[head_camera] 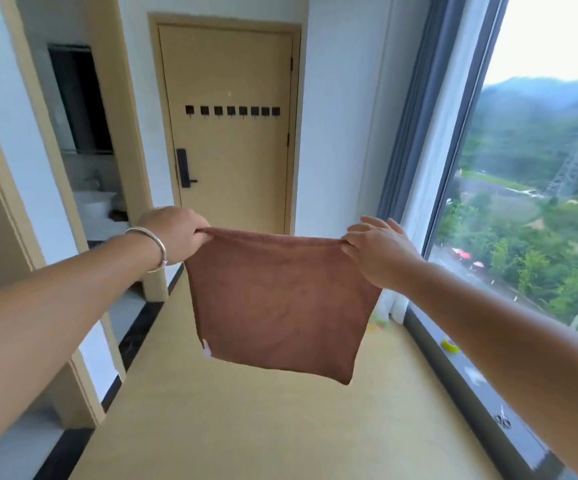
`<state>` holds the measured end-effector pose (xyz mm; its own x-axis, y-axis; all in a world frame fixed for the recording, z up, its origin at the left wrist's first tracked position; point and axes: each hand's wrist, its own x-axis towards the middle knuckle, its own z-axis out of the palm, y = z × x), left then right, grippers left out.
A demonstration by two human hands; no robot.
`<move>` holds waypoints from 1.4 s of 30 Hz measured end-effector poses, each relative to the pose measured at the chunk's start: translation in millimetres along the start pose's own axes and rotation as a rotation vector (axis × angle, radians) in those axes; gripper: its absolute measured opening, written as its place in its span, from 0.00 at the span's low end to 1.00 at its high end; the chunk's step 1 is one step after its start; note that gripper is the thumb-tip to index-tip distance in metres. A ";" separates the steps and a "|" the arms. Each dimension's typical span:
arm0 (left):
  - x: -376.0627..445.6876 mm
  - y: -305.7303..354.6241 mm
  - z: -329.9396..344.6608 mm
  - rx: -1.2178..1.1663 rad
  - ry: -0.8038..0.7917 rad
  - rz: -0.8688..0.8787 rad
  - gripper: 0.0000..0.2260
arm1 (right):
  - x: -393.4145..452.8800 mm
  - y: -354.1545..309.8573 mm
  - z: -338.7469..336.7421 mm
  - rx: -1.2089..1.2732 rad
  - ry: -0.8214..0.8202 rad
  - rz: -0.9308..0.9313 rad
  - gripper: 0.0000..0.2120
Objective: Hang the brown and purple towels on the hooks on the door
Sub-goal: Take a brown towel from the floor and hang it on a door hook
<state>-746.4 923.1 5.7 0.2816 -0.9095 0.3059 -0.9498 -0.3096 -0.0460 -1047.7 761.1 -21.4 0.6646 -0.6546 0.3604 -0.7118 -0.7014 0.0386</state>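
The brown towel (280,299) hangs in the air in the middle of the view, spread flat between the two hands. The left hand (173,233) grips its top left corner with curled fingers; a silver bangle (152,244) sits on that wrist. The right hand (377,251) pinches the top right corner between thumb and one finger, while the other fingers stand out straight and loose. The top edge is stretched almost tight between them, and the rest falls freely, with a small white label (207,351) at the lower left corner.

The door (232,168) is far ahead, at the end of the corridor, and it is closed. A row of small dark hooks (232,111) runs across it, above the black handle (184,168). All of them look bare; no towel hangs there. The towel is well apart from the door.

So I judge the task to be at an early stage. The brown towel is picked up and opened, but not hung. What is left: to walk to the door, to put this towel on a hook, and then to do the same with the purple towel. The purple towel does not show in this view, so I cannot tell where it lies. On the right, a big window (540,202) looks out on green hills.
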 end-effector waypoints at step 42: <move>209.6 -67.2 22.2 0.011 0.245 0.016 0.17 | 242.2 49.7 31.4 -0.127 0.226 -0.069 0.18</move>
<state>-620.5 747.0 51.8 0.2232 -0.8202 0.5268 -0.9520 -0.2995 -0.0630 -914.9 558.9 38.6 0.6551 -0.5166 0.5513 -0.6987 -0.6920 0.1818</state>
